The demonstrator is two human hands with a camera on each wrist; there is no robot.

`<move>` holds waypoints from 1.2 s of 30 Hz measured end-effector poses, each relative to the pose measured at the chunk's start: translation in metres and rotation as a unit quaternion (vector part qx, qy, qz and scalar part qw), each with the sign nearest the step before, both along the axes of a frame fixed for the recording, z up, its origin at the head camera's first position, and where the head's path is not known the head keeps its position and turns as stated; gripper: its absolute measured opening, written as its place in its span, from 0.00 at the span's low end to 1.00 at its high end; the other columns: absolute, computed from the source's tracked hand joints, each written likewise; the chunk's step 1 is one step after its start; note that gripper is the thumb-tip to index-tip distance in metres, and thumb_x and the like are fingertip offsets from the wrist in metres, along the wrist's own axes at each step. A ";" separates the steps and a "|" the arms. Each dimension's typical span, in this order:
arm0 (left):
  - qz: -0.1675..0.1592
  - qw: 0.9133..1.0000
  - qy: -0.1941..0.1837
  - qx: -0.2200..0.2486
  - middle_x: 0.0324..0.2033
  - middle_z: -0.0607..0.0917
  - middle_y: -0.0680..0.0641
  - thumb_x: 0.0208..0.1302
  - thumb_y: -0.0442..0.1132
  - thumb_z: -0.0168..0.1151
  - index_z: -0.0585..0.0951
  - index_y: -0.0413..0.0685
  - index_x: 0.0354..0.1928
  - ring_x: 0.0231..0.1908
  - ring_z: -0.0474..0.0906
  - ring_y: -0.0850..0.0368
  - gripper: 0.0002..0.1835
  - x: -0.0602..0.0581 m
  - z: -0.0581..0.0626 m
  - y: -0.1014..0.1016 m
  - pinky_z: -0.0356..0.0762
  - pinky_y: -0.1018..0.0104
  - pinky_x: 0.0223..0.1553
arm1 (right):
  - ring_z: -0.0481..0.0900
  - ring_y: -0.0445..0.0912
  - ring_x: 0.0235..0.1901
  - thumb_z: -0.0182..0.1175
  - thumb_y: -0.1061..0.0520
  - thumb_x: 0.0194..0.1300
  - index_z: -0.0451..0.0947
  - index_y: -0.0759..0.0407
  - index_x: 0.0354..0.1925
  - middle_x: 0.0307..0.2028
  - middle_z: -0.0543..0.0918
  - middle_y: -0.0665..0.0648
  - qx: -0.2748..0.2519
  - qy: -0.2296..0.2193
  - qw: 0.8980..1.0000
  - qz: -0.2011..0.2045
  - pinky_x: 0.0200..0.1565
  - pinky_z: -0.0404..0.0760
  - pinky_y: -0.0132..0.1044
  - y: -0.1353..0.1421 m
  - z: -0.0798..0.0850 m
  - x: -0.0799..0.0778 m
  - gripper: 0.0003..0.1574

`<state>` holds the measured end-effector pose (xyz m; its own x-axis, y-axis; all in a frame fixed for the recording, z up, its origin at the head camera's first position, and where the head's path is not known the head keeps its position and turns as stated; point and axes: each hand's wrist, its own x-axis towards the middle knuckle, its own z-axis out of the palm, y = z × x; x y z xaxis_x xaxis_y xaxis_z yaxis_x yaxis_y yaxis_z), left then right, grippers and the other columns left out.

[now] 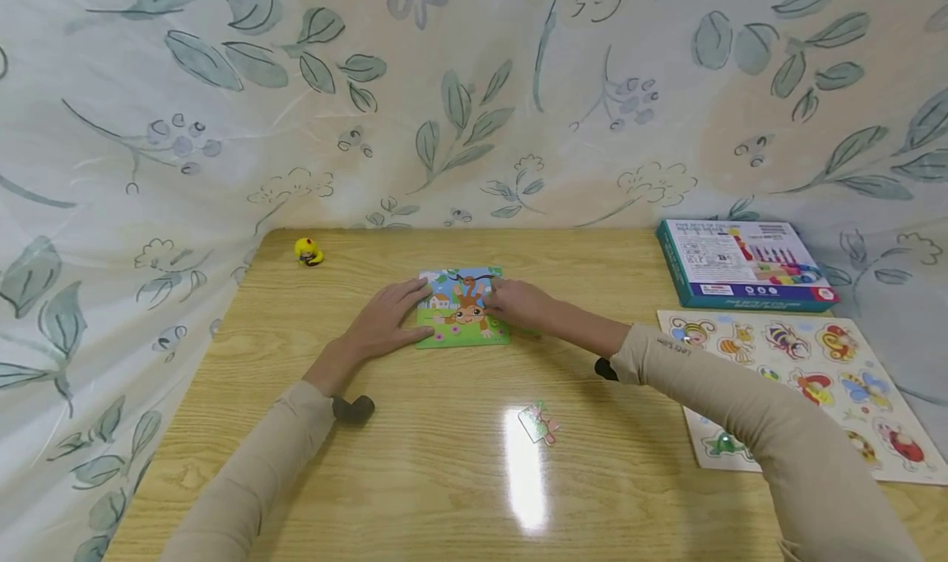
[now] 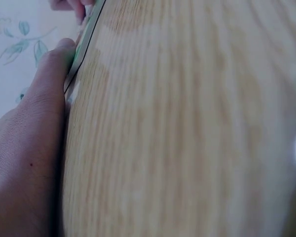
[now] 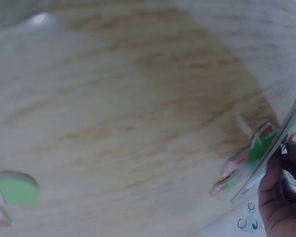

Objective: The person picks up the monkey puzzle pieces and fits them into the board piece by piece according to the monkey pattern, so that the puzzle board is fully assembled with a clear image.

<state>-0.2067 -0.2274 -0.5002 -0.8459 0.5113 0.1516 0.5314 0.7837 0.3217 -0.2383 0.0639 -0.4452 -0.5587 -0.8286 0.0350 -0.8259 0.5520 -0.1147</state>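
Monkey puzzle prob. light, stiff, slick; best held by edges. L grip wide along left edge; R grip bunched, can't tell if pc. held.

Possibly a home, by its floral cloth and jigsaw.

Left hand: stretched along the left side, thumb touching the board's edge
Thin board: pale-edged, green showing on its face
Right hand: just fingers, near the board
Tabletop: pale, streaky woodgrain
Cloth: leafy print, behind the hands
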 end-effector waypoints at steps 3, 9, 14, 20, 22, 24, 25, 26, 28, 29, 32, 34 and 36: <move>0.000 1.000 -0.005 -0.003 0.74 0.60 0.48 0.62 0.65 0.57 0.62 0.53 0.73 0.73 0.57 0.47 0.42 0.000 0.002 0.000 0.53 0.48 0.74 | 0.70 0.44 0.30 0.61 0.56 0.67 0.85 0.60 0.40 0.33 0.77 0.57 0.008 0.042 0.999 0.015 0.29 0.74 0.29 0.002 0.000 0.001 0.10; 0.001 1.000 -0.008 -0.002 0.74 0.61 0.48 0.62 0.64 0.58 0.62 0.52 0.73 0.73 0.57 0.47 0.42 0.001 0.004 0.000 0.52 0.48 0.74 | 0.75 0.45 0.34 0.62 0.59 0.65 0.85 0.63 0.42 0.36 0.79 0.58 -0.012 0.054 0.998 0.030 0.33 0.79 0.30 0.003 -0.001 0.001 0.10; 0.003 1.000 -0.014 0.000 0.74 0.60 0.47 0.61 0.65 0.58 0.62 0.52 0.73 0.73 0.56 0.46 0.43 0.002 0.005 0.000 0.52 0.47 0.74 | 0.80 0.46 0.37 0.64 0.57 0.63 0.83 0.61 0.41 0.37 0.82 0.57 -0.035 0.007 0.999 0.005 0.39 0.83 0.32 0.002 0.000 -0.001 0.10; 0.005 1.000 -0.024 -0.003 0.75 0.57 0.49 0.61 0.67 0.57 0.60 0.54 0.74 0.74 0.54 0.47 0.44 0.001 0.005 0.001 0.49 0.47 0.75 | 0.81 0.46 0.38 0.65 0.57 0.62 0.84 0.60 0.40 0.37 0.82 0.55 -0.050 -0.016 0.999 0.004 0.40 0.83 0.32 0.003 0.002 -0.002 0.09; 0.002 1.000 -0.022 -0.001 0.75 0.58 0.49 0.61 0.66 0.57 0.60 0.55 0.74 0.74 0.55 0.47 0.43 0.000 0.005 0.001 0.49 0.47 0.75 | 0.81 0.46 0.38 0.64 0.57 0.62 0.84 0.60 0.41 0.38 0.82 0.55 -0.048 -0.028 0.998 -0.001 0.40 0.83 0.32 0.003 0.003 -0.003 0.09; -0.001 1.000 -0.020 0.002 0.75 0.58 0.49 0.61 0.66 0.57 0.61 0.55 0.73 0.74 0.55 0.47 0.43 0.000 0.005 0.001 0.50 0.47 0.75 | 0.81 0.45 0.38 0.64 0.57 0.63 0.85 0.60 0.41 0.38 0.82 0.55 -0.045 -0.043 0.998 -0.006 0.40 0.83 0.32 0.003 0.004 -0.003 0.10; -0.002 1.000 -0.019 0.005 0.75 0.59 0.49 0.61 0.66 0.58 0.61 0.54 0.73 0.73 0.56 0.47 0.43 0.000 0.005 0.001 0.51 0.47 0.75 | 0.81 0.45 0.38 0.64 0.57 0.63 0.85 0.60 0.41 0.39 0.82 0.55 -0.045 -0.049 0.998 -0.008 0.40 0.83 0.32 0.003 0.004 -0.004 0.10; -0.003 1.000 -0.019 0.008 0.74 0.60 0.49 0.60 0.66 0.58 0.62 0.55 0.73 0.73 0.56 0.47 0.43 0.000 0.005 0.000 0.51 0.47 0.75 | 0.81 0.46 0.38 0.64 0.57 0.63 0.85 0.60 0.42 0.39 0.82 0.56 -0.045 -0.057 0.997 -0.010 0.40 0.83 0.33 0.002 0.005 -0.004 0.10; -0.003 1.000 -0.019 0.012 0.74 0.62 0.50 0.60 0.67 0.58 0.64 0.55 0.72 0.73 0.58 0.48 0.43 0.000 0.005 0.000 0.52 0.48 0.74 | 0.80 0.46 0.38 0.64 0.57 0.63 0.85 0.60 0.42 0.39 0.82 0.56 -0.042 -0.068 0.997 -0.014 0.41 0.83 0.33 0.002 0.006 -0.005 0.10; -0.003 1.000 -0.019 0.016 0.73 0.62 0.50 0.59 0.67 0.59 0.65 0.55 0.71 0.72 0.58 0.48 0.42 0.000 0.005 0.000 0.51 0.48 0.75 | 0.80 0.45 0.38 0.64 0.57 0.64 0.85 0.60 0.42 0.39 0.82 0.56 -0.041 -0.072 0.996 -0.015 0.41 0.83 0.34 0.002 0.006 -0.005 0.10; -0.006 1.000 -0.020 0.022 0.73 0.63 0.50 0.57 0.68 0.60 0.67 0.56 0.70 0.72 0.59 0.48 0.42 0.001 0.006 0.000 0.51 0.48 0.75 | 0.79 0.45 0.38 0.64 0.57 0.64 0.85 0.60 0.42 0.38 0.82 0.56 -0.036 -0.080 0.996 -0.014 0.41 0.82 0.34 0.002 0.007 -0.007 0.11; -0.008 1.000 -0.020 0.022 0.73 0.63 0.50 0.56 0.69 0.61 0.67 0.57 0.70 0.72 0.59 0.48 0.43 0.001 0.006 -0.001 0.50 0.48 0.75 | 0.79 0.45 0.37 0.64 0.57 0.64 0.85 0.60 0.42 0.38 0.81 0.56 -0.032 -0.083 0.996 -0.013 0.40 0.82 0.34 0.003 0.007 -0.009 0.10; -0.011 0.999 -0.021 0.022 0.73 0.63 0.50 0.55 0.69 0.62 0.67 0.57 0.70 0.72 0.59 0.47 0.43 0.001 0.006 -0.001 0.52 0.47 0.74 | 0.78 0.46 0.37 0.64 0.58 0.64 0.86 0.60 0.42 0.38 0.81 0.56 -0.031 -0.088 0.996 -0.009 0.40 0.82 0.34 0.003 0.008 -0.011 0.10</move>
<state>-0.2062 -0.2284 -0.4941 -0.8402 0.5243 0.1384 0.5342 0.7563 0.3777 -0.2492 0.0674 -0.4376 -0.5759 -0.8174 -0.0148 -0.7795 0.5545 -0.2914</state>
